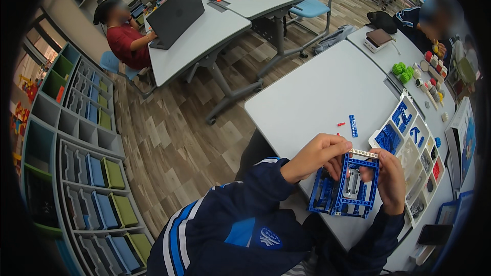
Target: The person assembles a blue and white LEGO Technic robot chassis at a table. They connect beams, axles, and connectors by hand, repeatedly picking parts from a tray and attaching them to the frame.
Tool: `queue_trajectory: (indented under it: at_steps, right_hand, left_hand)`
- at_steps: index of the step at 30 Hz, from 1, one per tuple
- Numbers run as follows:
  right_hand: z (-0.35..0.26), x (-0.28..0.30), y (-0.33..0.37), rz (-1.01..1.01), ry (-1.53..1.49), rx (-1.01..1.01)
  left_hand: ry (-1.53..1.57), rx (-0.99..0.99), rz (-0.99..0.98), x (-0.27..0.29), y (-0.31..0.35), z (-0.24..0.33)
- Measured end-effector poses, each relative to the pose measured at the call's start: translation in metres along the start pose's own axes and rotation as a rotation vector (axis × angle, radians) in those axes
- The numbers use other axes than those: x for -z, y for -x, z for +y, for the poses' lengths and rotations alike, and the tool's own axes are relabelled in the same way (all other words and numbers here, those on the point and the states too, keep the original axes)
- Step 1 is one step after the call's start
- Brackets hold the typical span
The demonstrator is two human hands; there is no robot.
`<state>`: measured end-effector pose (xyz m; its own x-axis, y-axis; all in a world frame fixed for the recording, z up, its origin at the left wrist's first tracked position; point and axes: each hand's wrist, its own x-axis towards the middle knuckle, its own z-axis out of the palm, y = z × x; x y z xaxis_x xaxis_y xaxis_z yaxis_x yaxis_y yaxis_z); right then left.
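Observation:
A blue frame of building-set beams (pixel 335 202) stands at the near edge of the white table, between my hands. Along its top runs a white beam (pixel 364 153). My left hand (pixel 327 154) is closed at the upper left corner, thumb and fingers pinching the white beam's end. On the other side my right hand (pixel 391 178) grips the frame's upper right corner, with fingertips inside it. Grey parts (pixel 353 183) show within the frame. Beyond my hands lie a loose blue beam (pixel 353 125) and small red pegs (pixel 341 123).
A white sorting tray (pixel 404 148) with blue, red and grey parts lies to the right. Green balls (pixel 403 71) and a white box (pixel 376 43) sit farther back. One person (pixel 434 25) works across the table; another sits at a laptop (pixel 178 18). Shelves (pixel 92 168) line the left.

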<state>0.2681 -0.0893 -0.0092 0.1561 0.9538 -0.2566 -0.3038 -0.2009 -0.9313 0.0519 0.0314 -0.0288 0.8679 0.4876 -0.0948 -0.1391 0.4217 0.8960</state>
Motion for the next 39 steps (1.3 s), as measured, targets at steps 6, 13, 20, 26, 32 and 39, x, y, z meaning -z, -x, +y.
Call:
queue_trajectory:
  at_steps: [6,13,20,26,32,39]
  right_hand:
    - [0.0,0.002,-0.001,-0.014,-0.063,-0.023]
    - [-0.001,0.001,0.0,-0.009,-0.075,-0.016]
    - [-0.001,0.0,0.0,-0.049,-0.082,-0.013]
    - [-0.003,-0.01,0.001,0.014,-0.076,-0.013]
    - [-0.009,-0.006,0.013,-0.057,-0.009,0.049]
    - [-0.003,-0.007,0.01,0.014,0.017,0.073]
  left_hand:
    - [0.0,-0.006,0.002,0.001,0.0,-0.001]
    - [0.028,-0.04,0.016,0.003,-0.003,-0.005]
    - [0.062,-0.084,0.036,0.002,-0.006,-0.008]
    - [0.032,-0.03,0.078,0.003,-0.001,-0.001]
    - [-0.036,0.001,0.09,0.006,0.005,0.004]
    - [-0.032,-0.08,0.071,0.005,-0.001,-0.002]
